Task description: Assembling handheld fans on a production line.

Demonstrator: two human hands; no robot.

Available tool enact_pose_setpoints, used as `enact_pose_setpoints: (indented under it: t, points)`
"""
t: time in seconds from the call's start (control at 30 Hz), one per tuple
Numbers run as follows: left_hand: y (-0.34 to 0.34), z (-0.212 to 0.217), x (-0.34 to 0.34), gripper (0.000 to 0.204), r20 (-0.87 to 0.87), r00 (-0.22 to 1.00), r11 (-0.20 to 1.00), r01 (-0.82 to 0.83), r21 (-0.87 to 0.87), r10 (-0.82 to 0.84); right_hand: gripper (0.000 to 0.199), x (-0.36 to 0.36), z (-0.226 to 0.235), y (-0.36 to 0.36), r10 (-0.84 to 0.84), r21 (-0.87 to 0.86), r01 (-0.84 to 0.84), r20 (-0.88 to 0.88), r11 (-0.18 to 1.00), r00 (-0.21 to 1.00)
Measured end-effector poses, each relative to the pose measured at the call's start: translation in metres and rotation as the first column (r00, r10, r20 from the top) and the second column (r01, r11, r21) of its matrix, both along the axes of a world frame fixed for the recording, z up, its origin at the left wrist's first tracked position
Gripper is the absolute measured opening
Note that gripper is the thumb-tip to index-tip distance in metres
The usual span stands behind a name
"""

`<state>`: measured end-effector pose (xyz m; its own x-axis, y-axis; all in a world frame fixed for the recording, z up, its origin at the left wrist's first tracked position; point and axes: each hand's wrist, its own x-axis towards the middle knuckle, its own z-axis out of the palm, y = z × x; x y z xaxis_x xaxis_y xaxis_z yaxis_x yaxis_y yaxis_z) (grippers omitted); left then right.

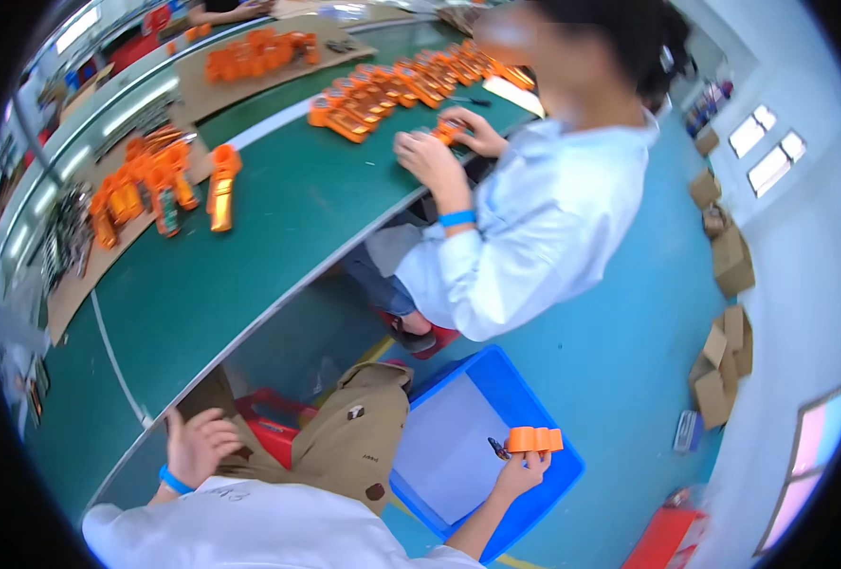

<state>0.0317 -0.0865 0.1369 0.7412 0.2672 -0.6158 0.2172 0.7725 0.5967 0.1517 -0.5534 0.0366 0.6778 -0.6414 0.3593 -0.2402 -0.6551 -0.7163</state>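
Note:
My right hand (523, 474) grips an orange plastic part (534, 439) with a scalloped edge, held above a blue bin (511, 384) at my right side. A small black piece (498, 448) sticks out beside the part; whether it is joined to it I cannot tell. Pale sheeting lines the bin's bottom. Empty, with fingers spread, my left hand (201, 446) hovers by the near edge of the green worktable (278, 199).
A co-worker (534, 228) sits at the table, both hands on another orange part. Rows of orange parts (392, 90) stand beyond, with more orange parts (146, 180) at the left and a single orange part (221, 190) nearby. Cardboard boxes (724, 365) line the right wall.

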Motion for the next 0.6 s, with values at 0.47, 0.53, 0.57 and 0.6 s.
enact_pose_setpoints:
  t: [0.47,0.53,0.57,0.6]
  points:
    - [0.058,0.054,-0.035,0.033,0.423,0.714,0.773,0.261,0.578,-0.558,0.014,0.067,0.284,0.241,0.875,0.063,-0.874,0.007,0.482,0.484]
    - [0.075,0.057,-0.051,0.032,0.476,0.761,0.862,0.213,0.460,-0.441,0.014,0.075,0.296,0.287,0.928,0.075,-0.926,0.013,0.370,0.372]
    - [0.082,0.054,-0.057,0.031,0.511,0.757,0.857,0.122,0.501,-0.407,0.015,0.081,0.298,0.310,0.942,0.080,-0.939,-0.049,0.334,0.331]
    - [0.089,0.052,-0.059,0.031,0.542,0.748,0.840,0.038,0.541,-0.383,0.016,0.088,0.298,0.329,0.949,0.090,-0.947,-0.106,0.307,0.297]
